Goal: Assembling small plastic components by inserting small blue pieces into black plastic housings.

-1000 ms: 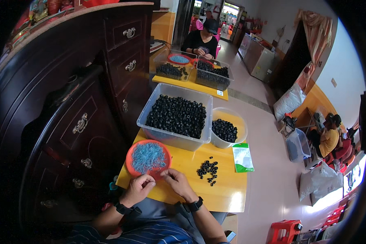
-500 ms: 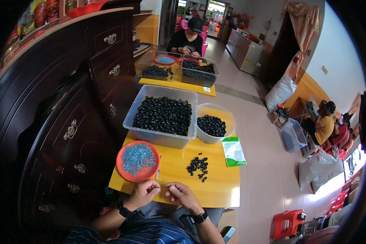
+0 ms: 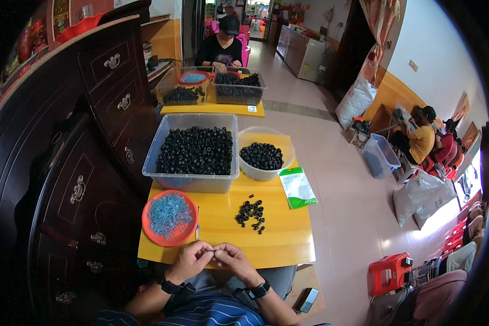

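Low over the near edge of the yellow table [image 3: 282, 233], my left hand [image 3: 189, 262] and my right hand [image 3: 236, 263] meet with their fingertips pinched together. Something tiny seems to be held between them, too small and covered to name. Left of centre, an orange-red plate [image 3: 171, 242] carries a heap of thin bluish pieces [image 3: 169, 215]. A slim pen-like tool [image 3: 197, 231] lies by its right rim. Several small black rings [image 3: 250, 211] are scattered to the right, beyond my right hand.
Behind these stand a large clear tub [image 3: 193, 185] and a round tub [image 3: 258, 173], both filled with black rings. A green-and-white packet [image 3: 298, 187] overlaps the table's right edge. Dark drawers [image 3: 76, 228] rise at left. Across a second table sits a co-worker [image 3: 223, 49].
My hands, slightly apart before, have come together at the fingertips. The whole view has shifted, so the table and tubs sit further left.
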Available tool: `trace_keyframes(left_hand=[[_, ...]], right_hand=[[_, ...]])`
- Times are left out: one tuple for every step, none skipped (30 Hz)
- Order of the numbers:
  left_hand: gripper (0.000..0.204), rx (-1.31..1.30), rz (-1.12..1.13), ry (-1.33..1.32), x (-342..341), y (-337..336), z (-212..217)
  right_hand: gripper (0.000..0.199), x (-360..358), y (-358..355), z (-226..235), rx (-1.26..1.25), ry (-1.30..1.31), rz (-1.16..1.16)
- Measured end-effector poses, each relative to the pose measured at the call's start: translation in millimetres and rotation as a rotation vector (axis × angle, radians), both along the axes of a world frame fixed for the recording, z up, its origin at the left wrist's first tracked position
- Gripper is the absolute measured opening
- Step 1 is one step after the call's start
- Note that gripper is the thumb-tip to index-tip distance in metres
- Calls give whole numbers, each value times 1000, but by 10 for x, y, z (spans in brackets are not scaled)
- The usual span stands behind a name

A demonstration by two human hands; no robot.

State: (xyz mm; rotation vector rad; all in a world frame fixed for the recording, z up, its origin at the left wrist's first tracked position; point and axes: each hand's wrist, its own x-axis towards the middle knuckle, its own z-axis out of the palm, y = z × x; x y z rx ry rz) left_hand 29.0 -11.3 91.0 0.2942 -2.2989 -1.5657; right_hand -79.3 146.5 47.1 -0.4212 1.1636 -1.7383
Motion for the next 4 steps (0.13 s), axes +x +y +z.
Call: trace_keyframes(left_hand=[[8,-8,0,4,0,-1,-20],[7,-15,0,9,6,-1,-29],[7,-16,-5,11,15,-2,-18],[7,-17,-12,13,8,-8,7]], right_hand=[[24,4,14,-18,1,-42,7],[25,10,26,-34,2,-85,14],[26,18,34,-45,11,-81,24],[26,15,41,-54,19,-76,33]])
